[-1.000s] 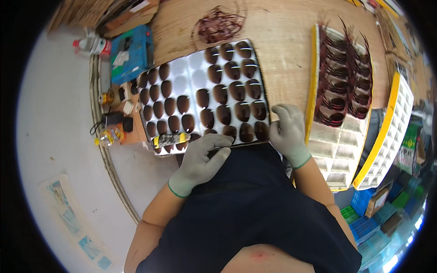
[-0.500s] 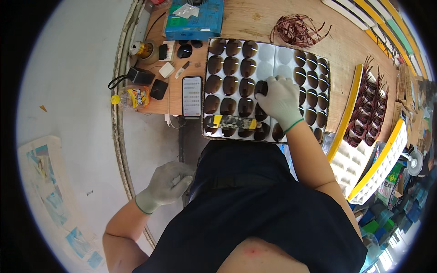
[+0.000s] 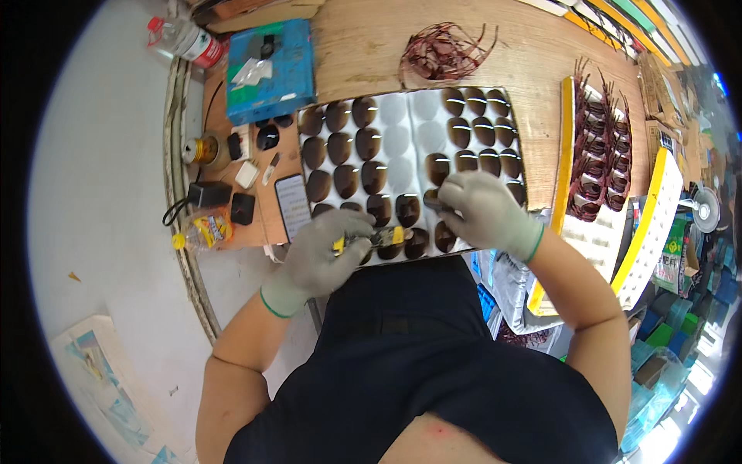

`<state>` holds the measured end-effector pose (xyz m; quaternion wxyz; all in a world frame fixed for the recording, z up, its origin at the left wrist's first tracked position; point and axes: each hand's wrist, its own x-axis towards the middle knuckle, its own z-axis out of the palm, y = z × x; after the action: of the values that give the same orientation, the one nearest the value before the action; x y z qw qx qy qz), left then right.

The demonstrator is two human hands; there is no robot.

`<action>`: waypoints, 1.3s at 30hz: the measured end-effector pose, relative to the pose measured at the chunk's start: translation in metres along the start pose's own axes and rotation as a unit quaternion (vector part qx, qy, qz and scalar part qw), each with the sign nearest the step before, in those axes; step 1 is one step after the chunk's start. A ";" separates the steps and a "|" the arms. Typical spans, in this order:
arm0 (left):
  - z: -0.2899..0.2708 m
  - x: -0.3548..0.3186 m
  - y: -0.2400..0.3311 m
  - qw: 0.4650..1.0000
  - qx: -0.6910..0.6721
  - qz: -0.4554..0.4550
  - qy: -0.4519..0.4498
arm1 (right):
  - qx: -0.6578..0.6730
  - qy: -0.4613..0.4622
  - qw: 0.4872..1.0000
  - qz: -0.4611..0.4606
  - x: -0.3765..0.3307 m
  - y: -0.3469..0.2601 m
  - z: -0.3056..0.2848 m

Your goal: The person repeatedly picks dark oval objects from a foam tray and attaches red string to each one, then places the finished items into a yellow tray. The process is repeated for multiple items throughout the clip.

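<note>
A white tray (image 3: 401, 176) of brown-tinted sunglass lenses lies in front of me, several of its round pockets bare near the middle. My left hand (image 3: 328, 249), in a grey glove, is closed around one end of a stick-like tool (image 3: 384, 237) wrapped in camouflage and yellow tape, low over the tray's front edge. Its kind cannot be made out. In the right half of the tray, my gloved right hand (image 3: 488, 213) pinches a dark lens (image 3: 433, 201) between thumb and fingers. The fingers partly cover that lens, and both hands hide some lenses beneath them.
A phone (image 3: 291, 203) lies left of the tray, near a yellow-capped bottle (image 3: 207, 226) and a black box (image 3: 210, 193). Behind stand a blue machine (image 3: 270, 73) and a bundle of reddish-brown frames (image 3: 444, 54). Yellow-edged racks (image 3: 566, 147) holding similar frames are at right.
My left hand has come up from beside my lap and taken hold of the taped tool. My right hand has moved toward the front right, now with a lens pinched. The view has shifted.
</note>
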<state>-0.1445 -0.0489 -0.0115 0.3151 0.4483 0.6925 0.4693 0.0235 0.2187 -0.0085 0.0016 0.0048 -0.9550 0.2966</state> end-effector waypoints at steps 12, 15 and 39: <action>0.045 0.377 -0.163 0.900 0.326 -0.278 0.082 | 0.239 0.228 0.928 0.173 -0.129 0.035 -0.007; 0.050 0.389 -0.149 0.906 0.274 -0.321 -0.033 | 0.235 0.226 0.925 0.196 -0.148 0.054 -0.011; 0.036 -0.032 0.068 0.999 0.038 0.006 -0.008 | 0.357 0.207 0.903 0.122 -0.048 -0.109 0.012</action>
<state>-0.0790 -0.0548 0.0392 0.3001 0.4678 0.7047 0.4411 0.0726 0.1225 0.0437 0.1610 -0.1730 -0.7566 0.6097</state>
